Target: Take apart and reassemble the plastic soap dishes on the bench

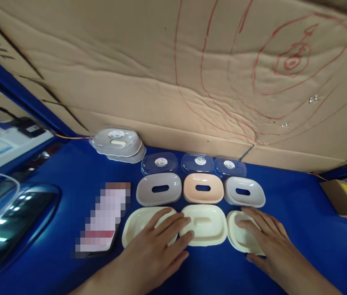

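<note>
Three cream trays lie in the front row on the blue surface. My left hand [161,246] is over the left cream tray [133,225], its fingertips reaching the edge of the middle cream tray [204,225]. Over the right cream tray [238,233] rests my right hand [272,241], fingers apart at its far and right edges. Behind them stand a grey slotted dish [159,178], a peach slotted dish [203,178] and a light grey slotted dish [244,184]. Clear lids with round stickers form the back row, including the left clear lid [149,164].
A stack of clear lids [118,141] stands at the back left by the cardboard wall [130,82]. A phone [108,221], its screen pixelated, lies left of the dishes. A cardboard box [342,198] is at the far right. Cables and a dark glossy object [26,221] are at left.
</note>
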A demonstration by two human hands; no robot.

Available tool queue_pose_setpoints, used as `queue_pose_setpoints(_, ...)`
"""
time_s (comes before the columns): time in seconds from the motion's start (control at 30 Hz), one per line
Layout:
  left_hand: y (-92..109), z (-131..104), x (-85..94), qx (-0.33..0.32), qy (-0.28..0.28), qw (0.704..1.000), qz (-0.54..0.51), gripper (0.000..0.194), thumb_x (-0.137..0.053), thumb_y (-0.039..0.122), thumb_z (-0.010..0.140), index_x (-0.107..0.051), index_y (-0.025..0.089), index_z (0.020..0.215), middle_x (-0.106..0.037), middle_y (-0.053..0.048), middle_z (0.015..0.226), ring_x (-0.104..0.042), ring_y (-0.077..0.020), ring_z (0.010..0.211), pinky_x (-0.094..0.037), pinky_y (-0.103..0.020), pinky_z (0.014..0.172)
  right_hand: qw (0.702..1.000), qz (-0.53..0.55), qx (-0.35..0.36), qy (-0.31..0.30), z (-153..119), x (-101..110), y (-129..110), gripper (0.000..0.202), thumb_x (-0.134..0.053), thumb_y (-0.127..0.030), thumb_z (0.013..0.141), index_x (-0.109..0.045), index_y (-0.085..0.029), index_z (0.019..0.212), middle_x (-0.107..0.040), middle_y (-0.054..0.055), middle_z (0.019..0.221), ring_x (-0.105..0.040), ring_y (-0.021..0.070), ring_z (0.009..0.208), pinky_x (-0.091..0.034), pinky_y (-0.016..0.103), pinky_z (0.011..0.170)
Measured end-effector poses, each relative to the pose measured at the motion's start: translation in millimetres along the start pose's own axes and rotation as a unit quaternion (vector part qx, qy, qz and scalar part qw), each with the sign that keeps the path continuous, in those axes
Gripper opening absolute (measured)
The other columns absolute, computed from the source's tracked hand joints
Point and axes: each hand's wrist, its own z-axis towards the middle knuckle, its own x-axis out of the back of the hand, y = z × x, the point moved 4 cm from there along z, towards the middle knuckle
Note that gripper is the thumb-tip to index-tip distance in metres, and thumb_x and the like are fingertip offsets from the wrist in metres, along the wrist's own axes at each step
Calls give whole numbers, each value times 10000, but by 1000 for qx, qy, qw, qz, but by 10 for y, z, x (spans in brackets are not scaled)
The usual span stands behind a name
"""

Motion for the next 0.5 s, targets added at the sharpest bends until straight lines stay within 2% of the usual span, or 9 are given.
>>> queue_pose_setpoints(0.13, -102, -375, 13, 87, 58, 994, 43, 402, -660, 185, 959, -640, 257, 1353, -686, -95, 1413, -603, -290, 1350, -436, -496, 1182, 1000, 12, 5, -15, 32, 55, -30, 649, -776, -207, 764, -619, -357, 1376, -553, 70, 1587, -526, 389, 1450, -490, 613, 1119)
queue_pose_setpoints(0.27, -123, -736, -79, 177, 101, 977, 63, 447, -686, 214, 951, -611, 265, 1389, -619, -113, 1482, -564, -304, 1380, -421, -534, 1184, 998, 48, 37, -11, 144, 192, -216, 424, -727, -349, 933, -628, -343, 1345, -620, 67, 1510, -597, 341, 1384, -537, 557, 1091)
queue_pose_setpoints(0.37, -62, -814, -151, 207, 125, 965, 96, 464, -688, 226, 950, -600, 242, 1405, -596, -149, 1505, -564, -335, 1380, -410, -579, 1176, 994, 83, 73, 17, 259, 307, -408, 235, -610, -326, 1034, -656, -312, 1264, -698, 79, 1366, -664, 303, 1282, -580, 496, 1036)
queue_pose_setpoints(0.43, -35, -786, -178, 213, 130, 963, 107, 461, -699, 228, 943, -608, 238, 1395, -603, -158, 1503, -570, -351, 1378, -411, -594, 1169, 989, 94, 102, 52, 318, 346, -534, 197, -578, -283, 1051, -669, -292, 1225, -721, 88, 1299, -686, 294, 1234, -593, 476, 1007)
queue_pose_setpoints(0.5, -34, -751, -167, 212, 141, 963, 93, 438, -701, 223, 940, -618, 237, 1370, -622, -155, 1481, -586, -345, 1357, -443, -578, 1146, 983, 93, 131, 84, 357, 320, -670, 212, -578, -262, 1051, -667, -280, 1242, -712, 103, 1315, -680, 297, 1244, -584, 480, 1018)
